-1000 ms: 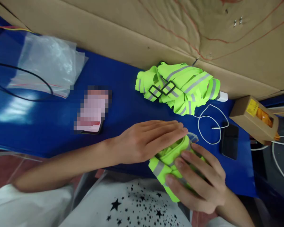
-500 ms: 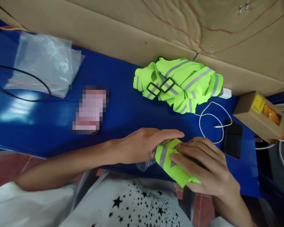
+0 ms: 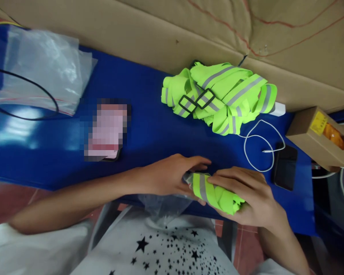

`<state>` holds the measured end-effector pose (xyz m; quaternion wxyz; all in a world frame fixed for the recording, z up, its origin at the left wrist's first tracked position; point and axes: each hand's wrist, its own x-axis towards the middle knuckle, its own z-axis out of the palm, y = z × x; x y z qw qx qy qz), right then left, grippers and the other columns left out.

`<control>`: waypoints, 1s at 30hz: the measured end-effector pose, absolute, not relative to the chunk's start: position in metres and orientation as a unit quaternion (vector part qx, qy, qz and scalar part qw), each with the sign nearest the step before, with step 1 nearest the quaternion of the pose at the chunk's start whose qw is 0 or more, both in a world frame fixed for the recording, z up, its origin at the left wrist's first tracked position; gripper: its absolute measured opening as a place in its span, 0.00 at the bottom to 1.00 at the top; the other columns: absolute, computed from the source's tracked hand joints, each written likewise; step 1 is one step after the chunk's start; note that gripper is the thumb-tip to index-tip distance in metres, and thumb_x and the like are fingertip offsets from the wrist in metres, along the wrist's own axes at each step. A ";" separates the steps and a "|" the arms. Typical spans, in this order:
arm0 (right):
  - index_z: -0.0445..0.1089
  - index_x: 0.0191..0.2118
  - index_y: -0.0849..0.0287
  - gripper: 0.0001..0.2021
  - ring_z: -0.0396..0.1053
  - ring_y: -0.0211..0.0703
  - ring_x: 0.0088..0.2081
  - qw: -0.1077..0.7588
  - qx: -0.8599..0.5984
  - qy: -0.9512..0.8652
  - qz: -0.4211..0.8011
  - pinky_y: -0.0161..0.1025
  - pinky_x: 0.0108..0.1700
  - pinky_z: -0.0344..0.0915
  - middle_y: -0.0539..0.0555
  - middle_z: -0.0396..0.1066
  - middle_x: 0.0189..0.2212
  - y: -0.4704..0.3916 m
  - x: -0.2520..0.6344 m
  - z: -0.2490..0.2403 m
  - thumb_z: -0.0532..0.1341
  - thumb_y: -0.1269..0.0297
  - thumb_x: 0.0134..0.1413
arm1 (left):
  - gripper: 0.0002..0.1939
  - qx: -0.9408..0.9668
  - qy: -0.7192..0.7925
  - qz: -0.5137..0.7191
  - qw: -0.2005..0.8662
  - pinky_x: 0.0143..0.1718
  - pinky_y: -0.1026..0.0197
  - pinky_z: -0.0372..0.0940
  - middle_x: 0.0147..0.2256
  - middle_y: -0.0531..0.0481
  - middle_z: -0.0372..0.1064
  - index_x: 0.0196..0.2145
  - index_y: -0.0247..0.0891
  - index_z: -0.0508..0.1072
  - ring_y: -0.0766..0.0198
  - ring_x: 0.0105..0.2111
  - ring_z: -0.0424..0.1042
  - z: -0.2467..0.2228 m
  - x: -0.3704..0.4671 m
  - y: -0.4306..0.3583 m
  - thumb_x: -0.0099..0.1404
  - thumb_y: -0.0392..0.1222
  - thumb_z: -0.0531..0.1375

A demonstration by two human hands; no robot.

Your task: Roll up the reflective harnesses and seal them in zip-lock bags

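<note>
Blue table (image 3: 151, 126) is backing the work. Right hand (image 3: 253, 200) is gripping the bundle (image 3: 215, 193) by the near edge, fingers curled round; left hand (image 3: 169, 173) is cupping its other end at the bag (image 3: 166, 208), fingers parted, hold unclear. Probably bagging; next is needing a wide mouth.

Logging from my remote feed: phone (image 3: 107, 130), screen pixelated, left on blue table (image 3: 149, 118); black phone (image 3: 286, 168) at right, white cable (image 3: 271, 151) looped at its upper edge; cardboard box (image 3: 302, 126) beyond (yellow sticker (image 3: 318, 123), orange contents showing).
</note>
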<state>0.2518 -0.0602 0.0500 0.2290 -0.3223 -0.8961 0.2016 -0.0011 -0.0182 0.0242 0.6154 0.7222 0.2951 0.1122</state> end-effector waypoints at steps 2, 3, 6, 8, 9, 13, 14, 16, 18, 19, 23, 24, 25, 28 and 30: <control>0.73 0.52 0.57 0.20 0.78 0.43 0.40 0.241 -0.317 -0.893 0.212 0.41 0.40 0.75 0.55 0.78 0.43 -0.059 0.252 0.051 0.71 0.60 0.54 | 0.26 0.707 0.254 0.085 0.655 0.45 0.64 0.68 0.50 0.47 0.80 0.57 0.40 0.75 0.59 0.48 0.80 0.025 -0.003 -0.016 0.63 0.47 0.71; 0.73 0.52 0.57 0.21 0.78 0.43 0.39 0.246 -0.312 -0.887 0.235 0.41 0.39 0.75 0.55 0.78 0.42 -0.058 0.252 0.051 0.72 0.59 0.53 | 0.21 0.696 0.236 0.076 0.674 0.41 0.66 0.67 0.46 0.50 0.81 0.54 0.41 0.77 0.62 0.44 0.81 0.027 -0.003 -0.016 0.65 0.46 0.70; 0.74 0.51 0.58 0.24 0.76 0.43 0.39 0.257 -0.289 -0.860 0.333 0.41 0.38 0.75 0.55 0.76 0.41 -0.054 0.252 0.051 0.72 0.52 0.51 | 0.18 0.669 0.212 0.075 0.709 0.36 0.68 0.65 0.43 0.51 0.81 0.53 0.40 0.78 0.64 0.39 0.79 0.033 -0.005 -0.018 0.68 0.46 0.68; 0.74 0.50 0.58 0.23 0.76 0.43 0.40 0.262 -0.268 -0.843 0.386 0.42 0.39 0.75 0.56 0.75 0.41 -0.053 0.253 0.050 0.71 0.50 0.52 | 0.16 0.657 0.202 0.073 0.722 0.34 0.69 0.64 0.41 0.51 0.81 0.52 0.39 0.79 0.66 0.37 0.77 0.035 -0.005 -0.019 0.68 0.46 0.67; 0.74 0.50 0.58 0.22 0.76 0.43 0.41 0.263 -0.257 -0.835 0.409 0.42 0.40 0.75 0.56 0.75 0.41 -0.052 0.253 0.049 0.70 0.50 0.53 | 0.15 0.651 0.196 0.068 0.730 0.34 0.69 0.63 0.40 0.52 0.80 0.50 0.39 0.79 0.66 0.36 0.76 0.034 -0.005 -0.020 0.68 0.46 0.67; 0.73 0.53 0.56 0.18 0.77 0.46 0.49 0.245 -0.235 -0.817 0.466 0.45 0.46 0.77 0.59 0.76 0.51 -0.052 0.253 0.049 0.67 0.59 0.57 | 0.16 0.619 0.182 0.056 0.762 0.34 0.69 0.64 0.37 0.53 0.78 0.44 0.38 0.80 0.65 0.36 0.73 0.028 -0.005 -0.020 0.65 0.52 0.69; 0.72 0.55 0.56 0.19 0.77 0.47 0.51 0.241 -0.233 -0.817 0.468 0.46 0.48 0.77 0.60 0.76 0.53 -0.052 0.253 0.049 0.67 0.62 0.57 | 0.17 0.612 0.182 0.057 0.767 0.35 0.69 0.64 0.37 0.53 0.78 0.44 0.38 0.80 0.65 0.36 0.73 0.026 -0.005 -0.019 0.65 0.53 0.69; 0.71 0.57 0.57 0.22 0.77 0.48 0.52 0.237 -0.232 -0.820 0.466 0.48 0.51 0.76 0.60 0.77 0.54 -0.053 0.251 0.050 0.67 0.64 0.56 | 0.18 0.608 0.186 0.058 0.770 0.35 0.69 0.64 0.37 0.52 0.78 0.46 0.38 0.80 0.65 0.36 0.73 0.025 -0.005 -0.018 0.65 0.54 0.69; 0.72 0.56 0.58 0.22 0.78 0.48 0.50 0.239 -0.246 -0.815 0.466 0.48 0.51 0.76 0.59 0.78 0.50 -0.054 0.248 0.052 0.68 0.64 0.55 | 0.17 0.620 0.197 0.056 0.758 0.33 0.69 0.62 0.36 0.53 0.78 0.47 0.39 0.80 0.66 0.35 0.72 0.026 -0.006 -0.018 0.65 0.51 0.69; 0.73 0.55 0.58 0.21 0.78 0.47 0.49 0.240 -0.260 -0.812 0.464 0.46 0.49 0.76 0.58 0.78 0.48 -0.054 0.247 0.054 0.68 0.64 0.55 | 0.16 0.629 0.203 0.058 0.748 0.33 0.69 0.62 0.36 0.54 0.78 0.47 0.39 0.81 0.67 0.34 0.72 0.027 -0.006 -0.018 0.66 0.50 0.69; 0.74 0.48 0.58 0.16 0.77 0.42 0.41 0.243 -0.335 -0.802 0.431 0.37 0.40 0.76 0.55 0.77 0.41 -0.057 0.242 0.058 0.69 0.67 0.53 | 0.17 0.656 0.237 0.076 0.712 0.34 0.69 0.60 0.38 0.54 0.80 0.49 0.39 0.81 0.67 0.36 0.75 0.033 -0.007 -0.020 0.66 0.48 0.69; 0.74 0.48 0.58 0.15 0.76 0.41 0.40 0.239 -0.351 -0.802 0.421 0.37 0.39 0.75 0.55 0.76 0.41 -0.058 0.241 0.058 0.69 0.68 0.53 | 0.18 0.663 0.247 0.079 0.703 0.33 0.68 0.60 0.37 0.54 0.80 0.49 0.39 0.81 0.67 0.35 0.75 0.034 -0.006 -0.021 0.65 0.51 0.69; 0.74 0.47 0.57 0.14 0.76 0.41 0.40 0.232 -0.366 -0.801 0.412 0.36 0.39 0.75 0.54 0.76 0.41 -0.059 0.240 0.058 0.69 0.69 0.54 | 0.20 0.670 0.259 0.081 0.691 0.31 0.68 0.59 0.35 0.54 0.80 0.49 0.39 0.81 0.67 0.33 0.75 0.034 -0.005 -0.022 0.65 0.54 0.69; 0.73 0.47 0.57 0.12 0.75 0.41 0.40 0.209 -0.414 -0.799 0.383 0.37 0.40 0.74 0.55 0.74 0.42 -0.062 0.237 0.056 0.68 0.68 0.58 | 0.24 0.693 0.310 0.101 0.643 0.31 0.66 0.59 0.34 0.53 0.80 0.49 0.39 0.81 0.65 0.32 0.75 0.032 -0.002 -0.027 0.64 0.60 0.68; 0.71 0.47 0.57 0.10 0.75 0.41 0.41 0.199 -0.434 -0.799 0.365 0.38 0.41 0.74 0.55 0.73 0.42 -0.063 0.236 0.053 0.67 0.66 0.60 | 0.24 0.702 0.342 0.113 0.615 0.33 0.65 0.60 0.36 0.52 0.80 0.49 0.39 0.81 0.63 0.34 0.77 0.031 0.000 -0.028 0.65 0.61 0.67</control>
